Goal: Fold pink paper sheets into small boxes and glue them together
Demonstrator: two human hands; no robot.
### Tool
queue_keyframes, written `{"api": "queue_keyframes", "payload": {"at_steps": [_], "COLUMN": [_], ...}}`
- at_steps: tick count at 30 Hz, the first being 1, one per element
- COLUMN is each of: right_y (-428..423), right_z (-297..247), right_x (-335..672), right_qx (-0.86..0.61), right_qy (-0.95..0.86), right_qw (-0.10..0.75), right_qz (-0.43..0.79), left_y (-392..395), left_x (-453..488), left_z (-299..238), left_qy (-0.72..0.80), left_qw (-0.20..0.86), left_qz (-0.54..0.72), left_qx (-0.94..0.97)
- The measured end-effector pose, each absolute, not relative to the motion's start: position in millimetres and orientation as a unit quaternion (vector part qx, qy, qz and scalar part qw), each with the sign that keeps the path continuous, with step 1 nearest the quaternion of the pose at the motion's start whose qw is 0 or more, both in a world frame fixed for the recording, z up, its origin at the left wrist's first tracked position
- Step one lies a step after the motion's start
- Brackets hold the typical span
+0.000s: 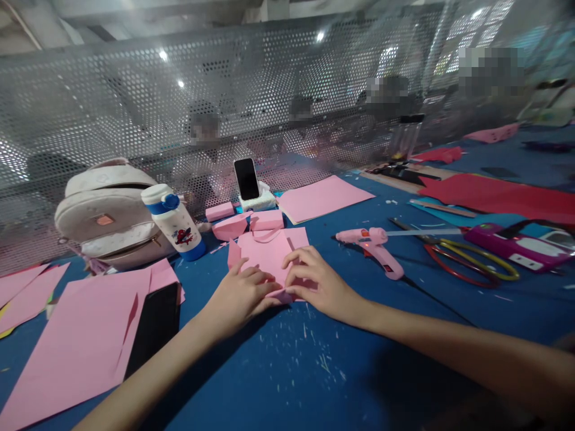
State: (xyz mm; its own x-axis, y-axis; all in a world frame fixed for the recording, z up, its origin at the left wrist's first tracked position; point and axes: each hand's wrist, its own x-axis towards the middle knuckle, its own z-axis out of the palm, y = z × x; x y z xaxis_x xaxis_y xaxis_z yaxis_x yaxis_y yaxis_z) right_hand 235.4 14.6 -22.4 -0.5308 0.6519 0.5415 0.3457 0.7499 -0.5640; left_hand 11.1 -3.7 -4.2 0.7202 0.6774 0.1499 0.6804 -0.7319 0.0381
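A pink paper piece (269, 254) lies on the blue table (287, 371) in front of me, partly folded. My left hand (240, 296) presses on its near left edge with fingers bent and close together. My right hand (317, 281) pinches the near right edge of the same paper, fingers curled over the fold. Both hands meet at the paper's near corner. Small folded pink paper shapes (245, 222) sit just beyond it.
Pink sheets (85, 335) and a black object (155, 326) lie at left. A white backpack (105, 209), a bottle (177, 222) and a propped phone (247, 178) stand by the perforated metal screen. A pink glue gun (377, 246), scissors (467, 257) and red paper (498, 194) lie at right.
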Motion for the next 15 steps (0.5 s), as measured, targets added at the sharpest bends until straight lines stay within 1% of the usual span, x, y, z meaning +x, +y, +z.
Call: {"api": "queue_keyframes", "payload": {"at_steps": [4,10,12,15], "right_y": [15.5,19.7,19.6,18.3], "right_z": [-21.8,-22.1,-21.9,-22.0], "right_x": [235.9,239.0,238.7,237.6], "right_qx": [-0.296,-0.318,-0.315,-0.310], "right_qy": [-0.852,-0.846,-0.849,-0.851], "right_qw": [0.378,0.385,0.385,0.386], "right_qz": [0.207,0.188,0.181,0.177], "left_y": [-2.0,-2.4,-5.9,-11.1], "left_x": [10.7,11.0,13.1,16.7], "left_z": [-9.9,-24.0,-25.2,-24.9], "left_qy": [-0.356,-0.348,-0.361,-0.382], "left_qw": [-0.002,0.003,0.003,-0.008], "left_qz": [-0.119,-0.322,-0.352,-0.364], "left_qx": [-0.927,-0.881,-0.864,-0.849]}}
